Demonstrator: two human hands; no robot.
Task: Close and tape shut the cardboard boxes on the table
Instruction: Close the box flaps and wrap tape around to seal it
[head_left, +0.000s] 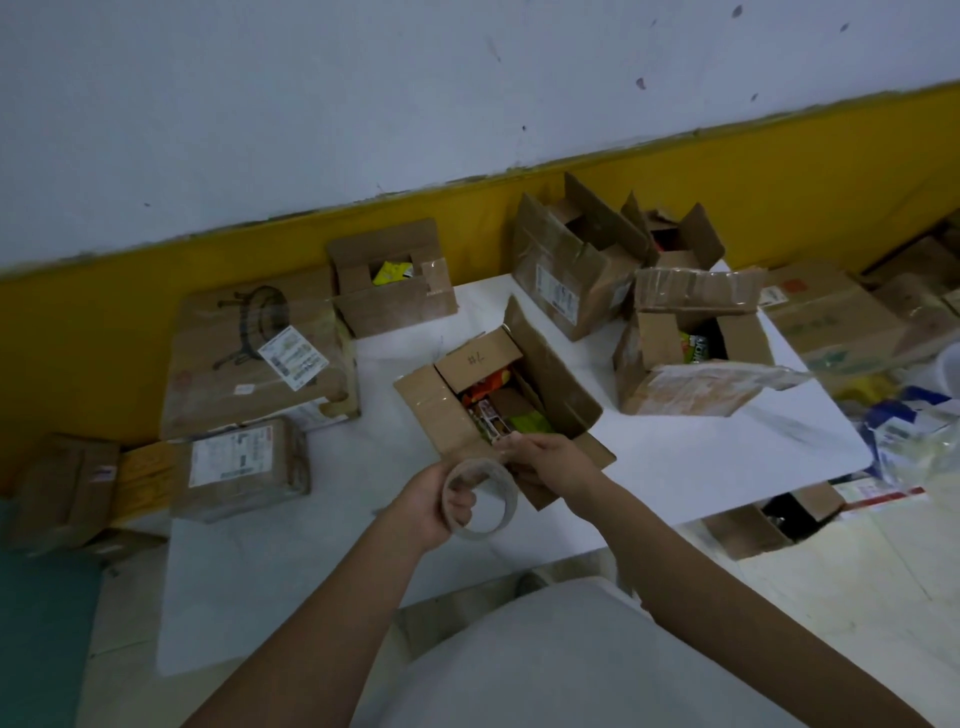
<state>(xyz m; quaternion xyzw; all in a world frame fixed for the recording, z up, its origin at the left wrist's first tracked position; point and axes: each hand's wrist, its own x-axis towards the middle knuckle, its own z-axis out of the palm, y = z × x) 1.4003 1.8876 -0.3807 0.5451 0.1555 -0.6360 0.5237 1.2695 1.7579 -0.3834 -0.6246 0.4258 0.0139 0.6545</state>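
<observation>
Broadly, a white bench (649, 441) carries several cardboard boxes, most with their flaps up. Largest, at its left, is a sealed box (249, 364) printed with a dark line drawing and bearing a white shipping label (293, 358) too blurred to read. Nearest the person stands an open box (550, 379) with snack packets inside; one inner flap (475, 358) has "7#" handwritten on it. Just before it, the left hand (431, 501) grips a tape roll (501, 512), fingers curled through its core, while the right hand (545, 460), wrist bent inward, pinches at the roll's upper rim.
</observation>
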